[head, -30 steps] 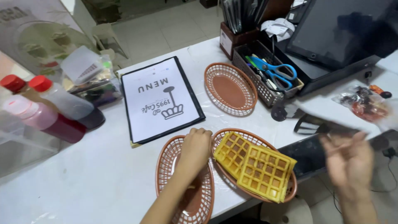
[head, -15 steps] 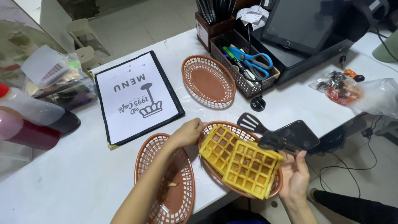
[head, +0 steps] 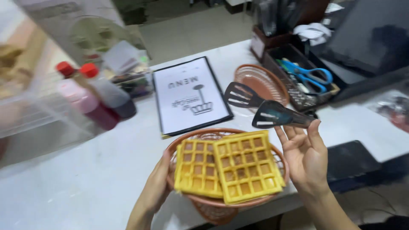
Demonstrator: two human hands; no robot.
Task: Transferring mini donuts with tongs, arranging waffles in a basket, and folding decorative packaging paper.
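Observation:
Two square yellow waffles (head: 230, 168) lie side by side in an oval orange plastic basket (head: 181, 142) near the counter's front edge. My left hand (head: 156, 187) grips that basket's left rim and holds it above another orange basket (head: 213, 213) underneath. My right hand (head: 304, 155) is at the basket's right side, palm up, and holds black slotted tongs (head: 262, 106) whose two flat ends point left over the counter.
A white menu card (head: 189, 96) in a black frame lies behind the basket. A third orange basket (head: 257, 81) sits further back. Red-capped sauce bottles (head: 91, 96) stand at left. A black tray with blue scissors (head: 309, 76) and a dark screen (head: 370, 34) are at right.
The waffle basket has been lifted and shifted left over the other basket. My right hand rose with the tongs from the basket's lower right to its right side.

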